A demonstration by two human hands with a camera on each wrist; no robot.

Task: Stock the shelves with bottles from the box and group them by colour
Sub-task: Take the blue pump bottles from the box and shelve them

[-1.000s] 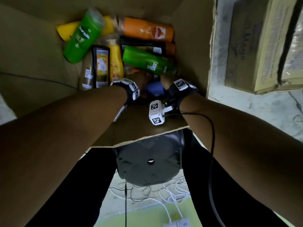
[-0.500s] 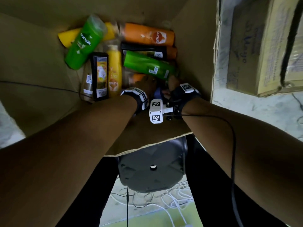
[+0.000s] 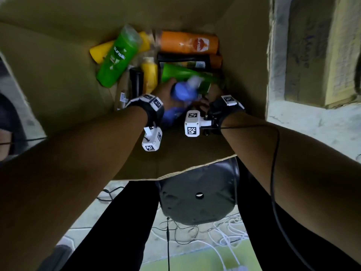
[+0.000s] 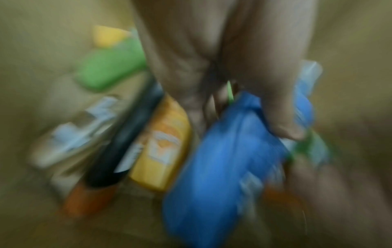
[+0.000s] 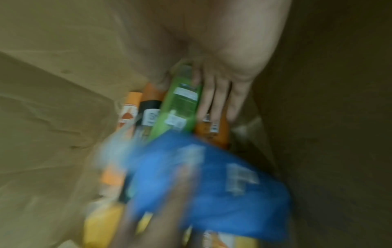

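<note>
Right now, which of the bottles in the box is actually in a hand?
The blue bottle: the left hand grips it, lifted above the pile. The green, orange, yellow and black bottles all lie loose in the box.

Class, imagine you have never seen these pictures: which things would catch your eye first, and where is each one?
First, the blue bottle, gripped by the left hand near the middle of the cardboard box. Next, the green Sunsilk bottle lying slantwise across a yellow bottle at the box's far left, and the orange bottle along the far wall. The right hand reaches in beside the blue bottle; its grip is hidden.
</note>
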